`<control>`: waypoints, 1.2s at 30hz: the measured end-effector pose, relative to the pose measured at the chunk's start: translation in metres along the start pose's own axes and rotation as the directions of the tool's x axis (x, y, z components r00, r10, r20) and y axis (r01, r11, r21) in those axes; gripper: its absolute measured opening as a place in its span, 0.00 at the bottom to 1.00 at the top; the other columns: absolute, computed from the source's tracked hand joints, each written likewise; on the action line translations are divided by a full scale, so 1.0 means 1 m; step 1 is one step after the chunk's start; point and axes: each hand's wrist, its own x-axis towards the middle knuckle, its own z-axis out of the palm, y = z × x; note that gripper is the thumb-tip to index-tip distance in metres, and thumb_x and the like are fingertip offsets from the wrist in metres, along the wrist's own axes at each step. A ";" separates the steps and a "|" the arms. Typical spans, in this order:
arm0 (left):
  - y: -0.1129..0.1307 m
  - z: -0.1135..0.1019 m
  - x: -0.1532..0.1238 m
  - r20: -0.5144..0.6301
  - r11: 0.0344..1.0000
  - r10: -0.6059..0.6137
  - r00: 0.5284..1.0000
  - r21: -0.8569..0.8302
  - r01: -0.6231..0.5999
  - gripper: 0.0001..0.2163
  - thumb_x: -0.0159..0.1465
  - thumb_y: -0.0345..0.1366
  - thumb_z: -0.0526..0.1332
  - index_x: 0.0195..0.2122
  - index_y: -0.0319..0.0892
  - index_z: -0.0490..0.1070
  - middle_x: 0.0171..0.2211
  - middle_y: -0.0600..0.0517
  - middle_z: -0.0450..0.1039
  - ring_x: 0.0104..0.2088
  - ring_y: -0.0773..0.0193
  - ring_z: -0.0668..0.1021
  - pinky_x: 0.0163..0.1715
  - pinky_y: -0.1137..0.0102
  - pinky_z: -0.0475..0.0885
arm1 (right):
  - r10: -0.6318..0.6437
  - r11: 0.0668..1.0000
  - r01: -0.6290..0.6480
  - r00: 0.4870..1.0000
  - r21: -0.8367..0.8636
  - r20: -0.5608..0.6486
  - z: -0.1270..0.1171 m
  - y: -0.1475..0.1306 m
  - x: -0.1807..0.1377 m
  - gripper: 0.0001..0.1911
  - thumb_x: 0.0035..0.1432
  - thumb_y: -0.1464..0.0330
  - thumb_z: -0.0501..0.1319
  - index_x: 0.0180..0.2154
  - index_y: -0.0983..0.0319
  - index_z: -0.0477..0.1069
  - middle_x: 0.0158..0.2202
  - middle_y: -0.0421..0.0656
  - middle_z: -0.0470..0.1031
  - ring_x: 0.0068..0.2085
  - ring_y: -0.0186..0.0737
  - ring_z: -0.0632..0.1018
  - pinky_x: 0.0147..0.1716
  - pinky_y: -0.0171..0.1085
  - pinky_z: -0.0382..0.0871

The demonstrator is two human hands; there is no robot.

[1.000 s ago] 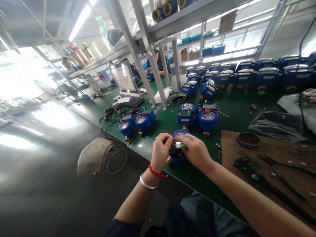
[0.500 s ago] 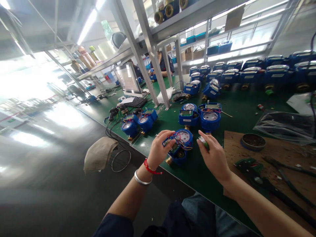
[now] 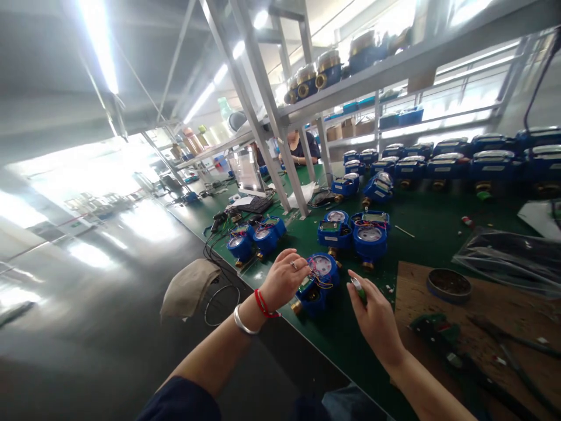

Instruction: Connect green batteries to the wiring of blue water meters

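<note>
A blue water meter [image 3: 319, 282] with loose red and blue wires lies near the front edge of the green bench [image 3: 421, 228]. My left hand [image 3: 283, 279], with a ring, a red string and a silver bangle at the wrist, curls round the meter's left side. My right hand [image 3: 374, 316] is just right of the meter and apart from it, fingers closed on a small green and white cylinder [image 3: 358, 288].
Other blue meters [image 3: 355, 231] stand behind, with a long row [image 3: 456, 161] at the back. A wooden board [image 3: 482, 316] at right carries a round tin [image 3: 449, 285] and pliers [image 3: 438, 333]. Another person [image 3: 300, 146] sits far back by a monitor [image 3: 246, 171].
My right hand came away from the meter to the right, carrying the small green cylinder. My left hand stayed on the meter. My view tilted upward.
</note>
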 end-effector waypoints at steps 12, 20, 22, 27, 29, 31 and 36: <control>0.013 -0.006 -0.003 0.023 0.991 -0.127 0.992 -0.047 0.128 0.09 0.67 0.38 0.54 0.41 0.44 0.73 0.41 0.51 0.74 0.44 0.63 0.74 0.61 0.58 0.57 | 0.150 0.978 -0.146 0.989 0.148 -0.019 0.010 0.006 -0.009 0.22 0.66 0.58 0.49 0.49 0.66 0.71 0.47 0.53 0.75 0.49 0.49 0.75 0.50 0.48 0.68; 0.018 -0.003 0.004 0.062 0.986 -0.155 0.986 -0.050 0.158 0.12 0.68 0.36 0.52 0.31 0.43 0.72 0.33 0.50 0.73 0.38 0.64 0.74 0.57 0.59 0.61 | 0.140 0.969 -0.134 0.990 0.208 -0.016 0.009 0.001 -0.009 0.22 0.66 0.58 0.49 0.47 0.66 0.72 0.44 0.54 0.76 0.47 0.49 0.76 0.49 0.49 0.68; 0.019 -0.003 0.004 0.064 0.984 -0.163 0.985 -0.069 0.167 0.12 0.68 0.38 0.52 0.33 0.43 0.73 0.35 0.50 0.74 0.39 0.63 0.74 0.56 0.59 0.61 | 0.131 0.970 -0.126 0.991 0.209 -0.012 0.009 0.000 -0.010 0.22 0.66 0.58 0.48 0.47 0.65 0.72 0.44 0.54 0.76 0.47 0.49 0.76 0.49 0.48 0.69; 0.024 -0.002 0.011 0.059 0.978 -0.190 0.980 -0.078 0.194 0.14 0.65 0.45 0.56 0.45 0.43 0.72 0.42 0.47 0.74 0.43 0.58 0.74 0.49 0.62 0.66 | 0.121 0.970 -0.116 0.992 0.214 -0.014 0.008 0.000 -0.010 0.22 0.66 0.57 0.48 0.44 0.64 0.73 0.42 0.53 0.77 0.44 0.48 0.78 0.46 0.46 0.70; 0.027 -0.001 0.015 0.072 0.980 -0.184 0.980 -0.056 0.189 0.12 0.66 0.43 0.56 0.43 0.42 0.72 0.38 0.47 0.74 0.41 0.59 0.74 0.47 0.63 0.66 | 0.126 0.970 -0.120 0.992 0.212 -0.016 0.008 -0.001 -0.009 0.22 0.66 0.57 0.48 0.42 0.64 0.74 0.40 0.52 0.78 0.42 0.47 0.78 0.44 0.44 0.70; 0.028 0.001 0.019 0.085 0.984 -0.173 0.981 -0.034 0.177 0.10 0.67 0.40 0.55 0.37 0.41 0.72 0.33 0.49 0.74 0.38 0.60 0.75 0.46 0.63 0.66 | 0.132 0.970 -0.127 0.991 0.208 -0.011 0.007 -0.001 -0.009 0.22 0.66 0.56 0.48 0.41 0.63 0.74 0.39 0.52 0.78 0.40 0.46 0.78 0.43 0.43 0.70; 0.025 0.007 0.020 0.069 0.980 -0.192 0.979 -0.033 0.194 0.11 0.68 0.36 0.52 0.31 0.40 0.70 0.29 0.49 0.73 0.35 0.61 0.75 0.42 0.65 0.67 | 0.146 0.971 -0.146 0.989 0.187 0.014 0.007 -0.002 -0.009 0.21 0.66 0.57 0.47 0.38 0.63 0.73 0.36 0.50 0.77 0.38 0.45 0.77 0.40 0.42 0.69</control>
